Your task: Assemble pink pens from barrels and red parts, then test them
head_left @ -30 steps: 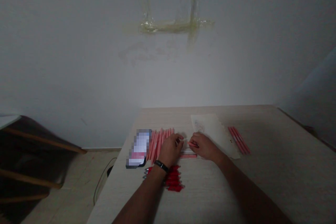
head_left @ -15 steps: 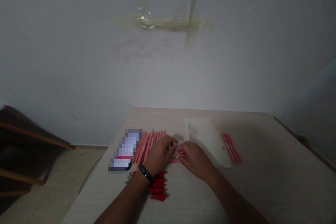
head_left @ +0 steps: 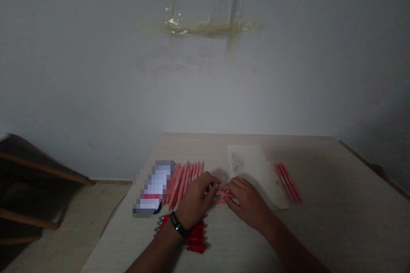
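Right now, both hands meet over a pink pen barrel (head_left: 226,194) that lies crosswise just in front of the near corner of a sheet of paper (head_left: 261,170) on the bench (head_left: 323,158). Its long axis runs roughly from side to side, tilted slightly, with one end towards each hand. The right hand (head_left: 246,200) is the nearer, its fingers (head_left: 232,190) curled closely over the barrel's right end in what looks like a firm pinch. The left hand (head_left: 195,194), wearing a black wristband (head_left: 178,225), has its fingertips (head_left: 215,187) at the other end, but whether they are clenched on it or merely beside it, I cannot tell. The barrel is slim, smooth and salmon pink, and a second pink piece (head_left: 218,200) lies just in front of it. Left of the sheet, many pink barrels (head_left: 185,183) lie side by side, with a small heap of red pen parts (head_left: 197,235) nearer the person. A narrow bunch of pink pens (head_left: 288,183) lies to the sheet's right.
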### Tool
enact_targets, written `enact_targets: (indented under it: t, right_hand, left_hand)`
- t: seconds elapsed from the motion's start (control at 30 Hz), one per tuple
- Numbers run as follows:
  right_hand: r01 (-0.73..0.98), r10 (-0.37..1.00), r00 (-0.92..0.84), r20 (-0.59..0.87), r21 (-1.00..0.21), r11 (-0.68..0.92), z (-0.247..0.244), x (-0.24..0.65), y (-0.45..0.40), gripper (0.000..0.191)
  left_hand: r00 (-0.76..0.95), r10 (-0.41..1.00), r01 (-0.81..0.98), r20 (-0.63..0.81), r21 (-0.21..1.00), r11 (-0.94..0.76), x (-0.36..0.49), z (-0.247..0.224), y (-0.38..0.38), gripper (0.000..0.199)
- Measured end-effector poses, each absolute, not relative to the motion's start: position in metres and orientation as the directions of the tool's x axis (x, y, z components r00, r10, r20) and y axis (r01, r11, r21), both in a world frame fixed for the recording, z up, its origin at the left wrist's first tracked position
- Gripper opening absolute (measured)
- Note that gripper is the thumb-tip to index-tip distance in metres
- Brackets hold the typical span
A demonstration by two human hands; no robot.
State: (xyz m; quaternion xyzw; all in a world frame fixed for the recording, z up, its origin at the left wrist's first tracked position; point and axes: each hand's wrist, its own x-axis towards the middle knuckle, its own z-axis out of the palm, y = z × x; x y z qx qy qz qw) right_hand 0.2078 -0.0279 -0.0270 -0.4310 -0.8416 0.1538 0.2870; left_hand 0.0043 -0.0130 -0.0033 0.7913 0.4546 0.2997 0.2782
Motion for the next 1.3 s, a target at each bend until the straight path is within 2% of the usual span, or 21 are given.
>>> enact_targets:
  t: [0.2,0.3,0.4,0.5,0.63,0.93,1.07,1.3]
  right_hand:
    - [0.628,0.792,-0.473,0.386,-0.483,0.610,-0.031,0.208,-0.028,0.008]
    - [0.612,0.817,-0.420,0.395,-0.541,0.577,-0.035,0.209,-0.026,0.007]
    - [0.575,0.845,-0.354,0.400,-0.620,0.534,-0.040,0.210,-0.025,0.015]
    - [0.556,0.859,-0.327,0.395,-0.655,0.512,-0.040,0.209,-0.026,0.008]
    - [0.567,0.848,-0.334,0.411,-0.631,0.529,-0.037,0.209,-0.027,0.002]
    - [0.646,0.860,-0.256,0.441,-0.584,0.491,-0.036,0.217,-0.023,0.008]
    - [0.645,0.849,-0.285,0.444,-0.567,0.513,-0.033,0.216,-0.026,0.004]
    - [0.632,0.872,-0.299,0.388,-0.603,0.486,-0.035,0.207,-0.031,0.007]
  left_hand:
    - [0.437,0.859,0.556,0.267,0.670,-0.491,0.007,-0.002,-0.017,0.027]
    - [0.451,0.853,0.559,0.264,0.661,-0.500,0.008,-0.004,-0.017,0.024]
    - [0.464,0.853,0.562,0.237,0.666,-0.491,0.007,-0.006,-0.018,0.020]
    - [0.457,0.862,0.590,0.220,0.650,-0.479,0.006,-0.009,-0.018,0.015]
    - [0.461,0.859,0.608,0.223,0.626,-0.489,0.005,-0.010,-0.018,0.012]
    - [0.417,0.865,0.639,0.278,0.588,-0.496,0.002,-0.013,-0.014,0.015]
    - [0.422,0.870,0.631,0.256,0.606,-0.485,0.001,-0.014,-0.014,0.012]
    - [0.401,0.891,0.628,0.211,0.645,-0.435,-0.005,-0.015,-0.009,0.012]
